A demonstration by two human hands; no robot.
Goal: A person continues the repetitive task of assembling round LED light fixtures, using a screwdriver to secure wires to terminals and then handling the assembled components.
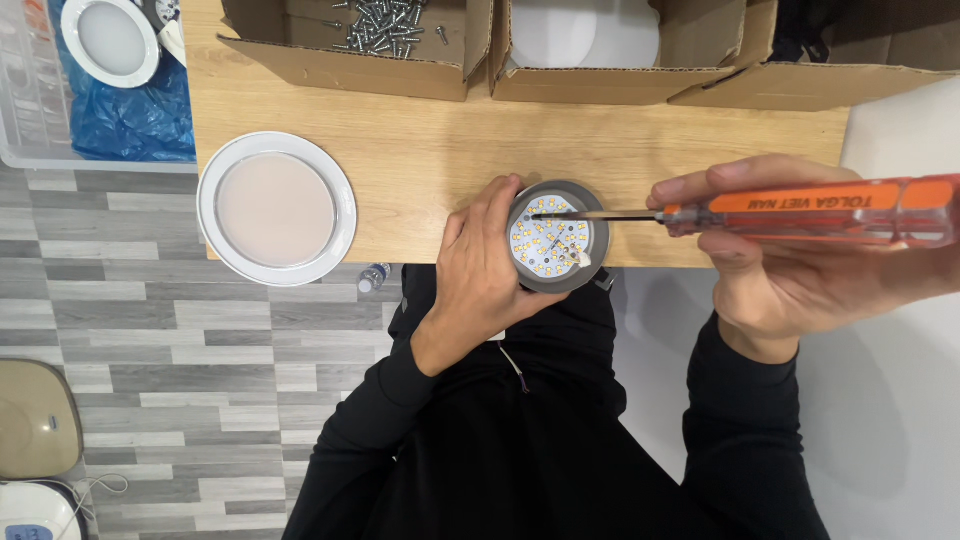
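Gripping an orange-handled screwdriver [810,212], the right hand [790,270] is curled shut around the translucent handle, thumb along the near side and fingers wrapped over the top. Its thin dark shaft runs leftward, level, and the tip rests on the white LED board inside a round grey lamp housing [558,236]. The left hand [480,270] cups that housing from its left side, fingers bent around the rim and the thumb hidden behind it, holding it at the near edge of the wooden table [430,150]. Both arms wear black sleeves.

Further left, a white round lamp cover [276,208] lies flat, overhanging the table's near-left corner. At the far edge stand open cardboard boxes: the left box [350,60] holds a heap of silver screws [385,22], the middle box [610,75] something white. Beyond the table's left end, another white round lamp [110,40] rests on blue plastic.
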